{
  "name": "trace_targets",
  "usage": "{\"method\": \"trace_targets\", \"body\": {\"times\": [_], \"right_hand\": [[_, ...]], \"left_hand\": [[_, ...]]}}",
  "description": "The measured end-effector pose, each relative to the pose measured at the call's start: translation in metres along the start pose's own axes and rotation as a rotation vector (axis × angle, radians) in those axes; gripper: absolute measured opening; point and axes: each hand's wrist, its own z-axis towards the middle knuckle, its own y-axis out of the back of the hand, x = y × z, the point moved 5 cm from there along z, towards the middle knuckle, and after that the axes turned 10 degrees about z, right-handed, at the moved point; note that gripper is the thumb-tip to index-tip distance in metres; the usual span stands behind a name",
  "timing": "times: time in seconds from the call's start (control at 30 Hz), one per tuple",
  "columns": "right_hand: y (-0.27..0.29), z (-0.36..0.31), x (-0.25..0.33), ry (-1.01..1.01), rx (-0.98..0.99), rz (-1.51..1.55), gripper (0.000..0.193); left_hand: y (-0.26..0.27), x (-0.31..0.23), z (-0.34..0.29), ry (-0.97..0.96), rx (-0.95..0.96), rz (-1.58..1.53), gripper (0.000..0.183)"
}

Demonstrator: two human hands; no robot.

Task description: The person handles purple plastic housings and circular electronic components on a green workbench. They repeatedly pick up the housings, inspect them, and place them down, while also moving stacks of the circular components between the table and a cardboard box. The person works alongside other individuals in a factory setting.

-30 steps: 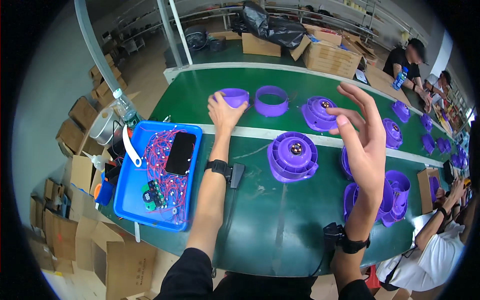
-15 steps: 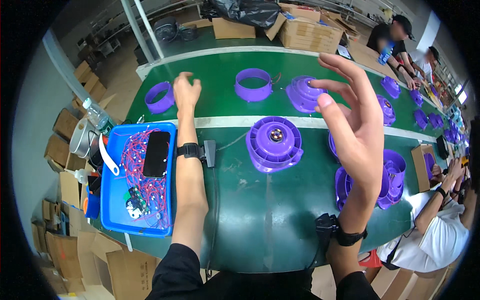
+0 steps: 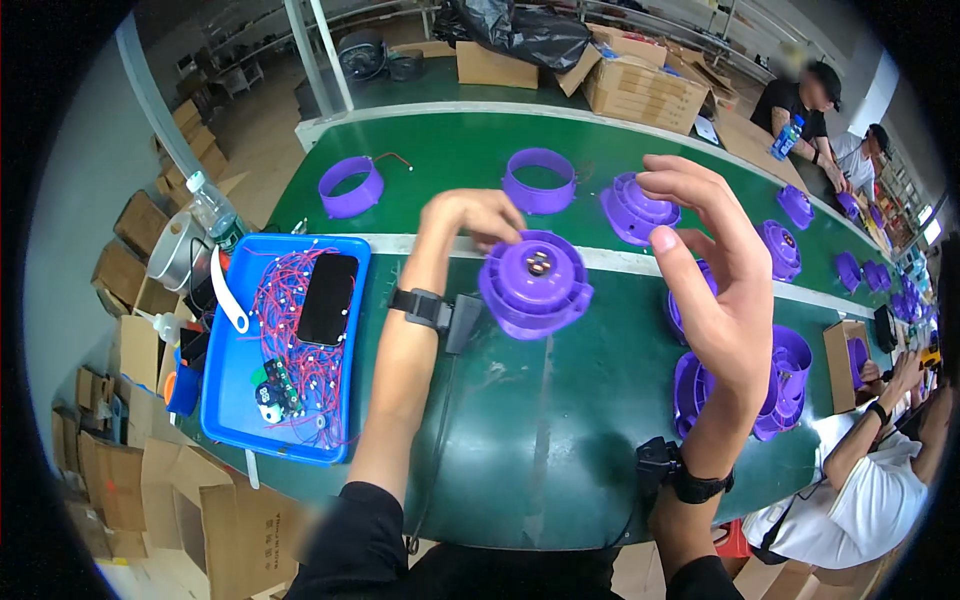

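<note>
A round purple plastic housing (image 3: 533, 290), ribbed around its rim and with a metallic hub on top, sits on the green table in front of me. My left hand (image 3: 480, 215) has its bent fingers closed on the far left edge of that housing; motion blurs the fingertips a little. Raised to the right is my right hand (image 3: 715, 270), open with fingers curved and apart, holding nothing. Behind it, partly covered, are more purple housings (image 3: 790, 360). Across the white strip stand a purple ring (image 3: 350, 190) with a short wire, another purple ring (image 3: 540, 183) and a domed purple housing (image 3: 635, 208).
A blue tray (image 3: 225, 400) with red wires, a black phone (image 3: 328, 300) and small circuit boards lies at left. Beside it stands a plastic bottle (image 3: 212, 210). A cable trails from my left wrist strap. Co-workers (image 3: 850, 480) are at the right. Cardboard boxes surround the table.
My left hand has come from the far left ring toward me and right, onto the housing. That housing has shifted slightly left. My right hand stays raised; the view has turned a little.
</note>
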Motion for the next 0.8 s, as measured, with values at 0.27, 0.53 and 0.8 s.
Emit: {"method": "trace_targets", "body": {"times": [0.27, 0.53, 0.8], "right_hand": [[-0.001, -0.001, 0.002, 0.033, 0.063, -0.062, 0.026], [0.005, -0.001, -0.003, 0.119, 0.178, -0.161, 0.026], [-0.025, -0.019, 0.013, 0.118, 0.452, 0.018, 0.020]], "left_hand": [[0.050, 0.114, -0.068, 0.315, -0.639, -0.408, 0.042], [0.059, 0.127, -0.091, 0.827, -1.498, 0.100, 0.049], [0.095, -0.003, -0.075, -0.031, -1.230, 0.093, 0.024]]}}
